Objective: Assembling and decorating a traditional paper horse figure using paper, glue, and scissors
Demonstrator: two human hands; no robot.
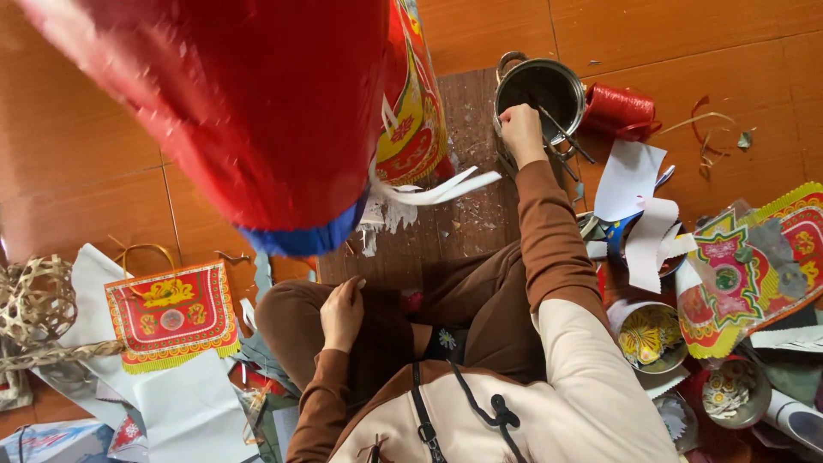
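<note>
Gripping a thin stick, right hand meets a dark-bottomed steel pot.

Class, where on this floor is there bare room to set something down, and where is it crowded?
Bare tiles left of the red lantern, and tiles beyond the metal pot. Crowded: paper cutouts at right, and around the red-gold panel.

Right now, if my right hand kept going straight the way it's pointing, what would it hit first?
Most likely the metal pot. Your right hand is at its near rim, pointing away from you into the opening, gripping thin sticks that lean there. Depth is unclear, so it may already touch the rim.
</note>
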